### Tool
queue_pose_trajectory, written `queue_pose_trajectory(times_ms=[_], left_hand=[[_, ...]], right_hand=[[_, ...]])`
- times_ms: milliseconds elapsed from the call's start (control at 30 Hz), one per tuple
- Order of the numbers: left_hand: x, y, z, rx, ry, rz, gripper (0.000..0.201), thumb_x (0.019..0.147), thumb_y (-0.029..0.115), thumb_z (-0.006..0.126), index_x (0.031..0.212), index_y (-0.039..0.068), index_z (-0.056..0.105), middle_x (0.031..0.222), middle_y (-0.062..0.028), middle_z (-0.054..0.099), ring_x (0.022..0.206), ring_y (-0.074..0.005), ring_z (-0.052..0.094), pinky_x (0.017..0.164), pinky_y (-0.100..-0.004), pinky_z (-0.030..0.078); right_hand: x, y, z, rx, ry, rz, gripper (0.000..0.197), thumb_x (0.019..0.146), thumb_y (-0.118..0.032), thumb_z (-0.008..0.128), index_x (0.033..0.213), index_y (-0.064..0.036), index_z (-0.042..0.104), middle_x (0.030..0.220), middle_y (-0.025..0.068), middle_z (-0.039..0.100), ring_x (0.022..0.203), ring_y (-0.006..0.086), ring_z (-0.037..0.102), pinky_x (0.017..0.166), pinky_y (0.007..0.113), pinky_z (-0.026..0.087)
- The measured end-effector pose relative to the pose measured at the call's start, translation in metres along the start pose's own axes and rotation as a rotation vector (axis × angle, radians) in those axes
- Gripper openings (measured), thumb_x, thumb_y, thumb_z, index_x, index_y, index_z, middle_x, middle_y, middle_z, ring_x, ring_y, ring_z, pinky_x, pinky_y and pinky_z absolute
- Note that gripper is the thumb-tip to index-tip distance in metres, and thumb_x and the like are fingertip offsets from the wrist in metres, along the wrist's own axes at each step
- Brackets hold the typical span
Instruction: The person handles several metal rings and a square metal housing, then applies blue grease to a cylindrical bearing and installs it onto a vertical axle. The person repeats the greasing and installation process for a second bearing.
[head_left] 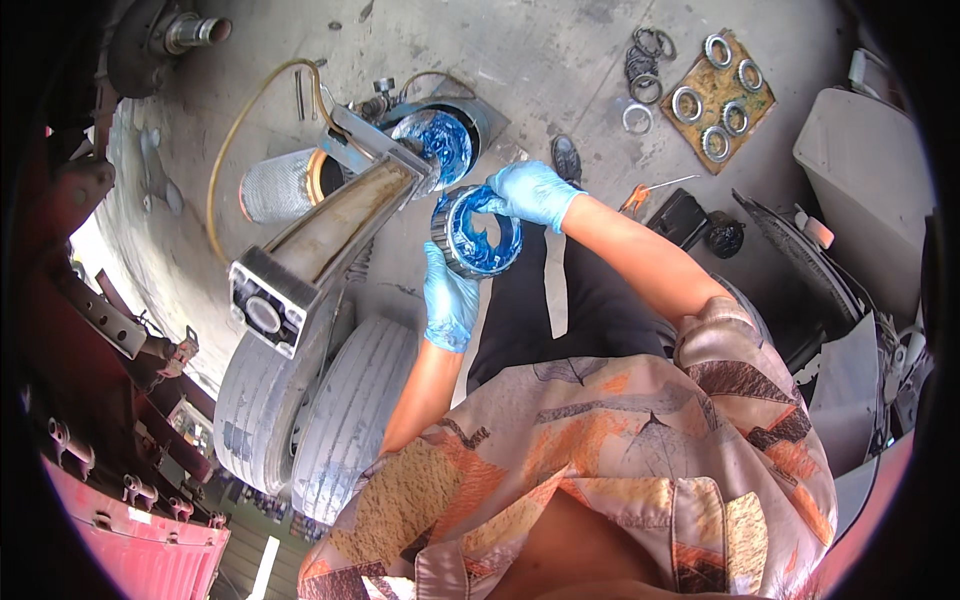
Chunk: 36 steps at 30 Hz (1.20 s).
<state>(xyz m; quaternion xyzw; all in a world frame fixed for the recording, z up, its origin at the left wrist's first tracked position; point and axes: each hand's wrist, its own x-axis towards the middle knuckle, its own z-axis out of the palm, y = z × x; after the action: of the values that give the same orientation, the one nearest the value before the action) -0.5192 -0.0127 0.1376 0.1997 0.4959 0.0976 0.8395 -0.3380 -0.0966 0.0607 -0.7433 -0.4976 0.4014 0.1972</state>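
A large roller bearing, its inside thickly smeared with blue grease, is held in front of my legs. My left hand, in a light blue glove, grips its lower left rim. The gloved fingers of my right hand are closed over its upper right edge, with grease on them; their tips are partly hidden in the smear. Just beyond the bearing, an open bucket holds more blue grease.
A metal beam slants beside the bucket, with a yellowish hose and a cylindrical filter nearby. Two large tyres stand left of me. Several bearings lie on cardboard. An orange-handled screwdriver rests on the floor.
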Motion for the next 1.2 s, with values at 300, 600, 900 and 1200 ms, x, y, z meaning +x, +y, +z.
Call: queue_pose_trajectory(times_ms=[300, 600, 900, 1200], left_hand=[[-0.053, 0.049, 0.094, 0.217, -0.332, 0.084, 0.048, 0.103, 0.039, 0.037, 0.137, 0.005, 0.043, 0.136, -0.0068, 0.051, 0.124, -0.0188, 0.049, 0.107, -0.0379, 0.039], [-0.070, 0.071, 0.192, 0.348, -0.404, 0.249, 0.049, 0.102, 0.044, 0.037, 0.130, 0.007, 0.052, 0.122, -0.0069, 0.061, 0.111, -0.0193, 0.059, 0.097, -0.0381, 0.048], [-0.083, 0.054, 0.298, 0.283, -0.594, 0.305, 0.046, 0.102, 0.043, 0.039, 0.120, 0.004, 0.056, 0.114, -0.0039, 0.064, 0.101, -0.0133, 0.061, 0.093, -0.0327, 0.050], [-0.082, 0.028, 0.391, 0.273, -0.610, 0.246, 0.050, 0.100, 0.048, 0.039, 0.127, 0.008, 0.054, 0.123, -0.0047, 0.061, 0.110, -0.0158, 0.059, 0.097, -0.0347, 0.049]], right_hand=[[-0.088, -0.054, -0.156, -0.170, 0.307, -0.080, 0.042, 0.086, -0.050, 0.055, 0.081, -0.0090, 0.065, 0.076, 0.0145, 0.063, 0.075, 0.0339, 0.063, 0.062, 0.043, 0.049], [-0.151, -0.100, -0.241, -0.409, 0.511, 0.105, 0.011, 0.082, -0.014, 0.058, 0.090, -0.0080, 0.062, 0.079, 0.0143, 0.066, 0.075, 0.0335, 0.067, 0.060, 0.042, 0.053], [-0.210, -0.029, -0.298, -0.071, 0.693, 0.022, 0.019, 0.085, -0.011, 0.057, 0.101, -0.0065, 0.066, 0.090, 0.0134, 0.069, 0.084, 0.0284, 0.067, 0.072, 0.036, 0.052], [-0.273, 0.042, -0.356, 1.098, 0.756, -0.134, 0.028, 0.099, -0.019, 0.047, 0.117, -0.0064, 0.064, 0.112, 0.0032, 0.065, 0.098, 0.0115, 0.060, 0.087, 0.027, 0.047]])
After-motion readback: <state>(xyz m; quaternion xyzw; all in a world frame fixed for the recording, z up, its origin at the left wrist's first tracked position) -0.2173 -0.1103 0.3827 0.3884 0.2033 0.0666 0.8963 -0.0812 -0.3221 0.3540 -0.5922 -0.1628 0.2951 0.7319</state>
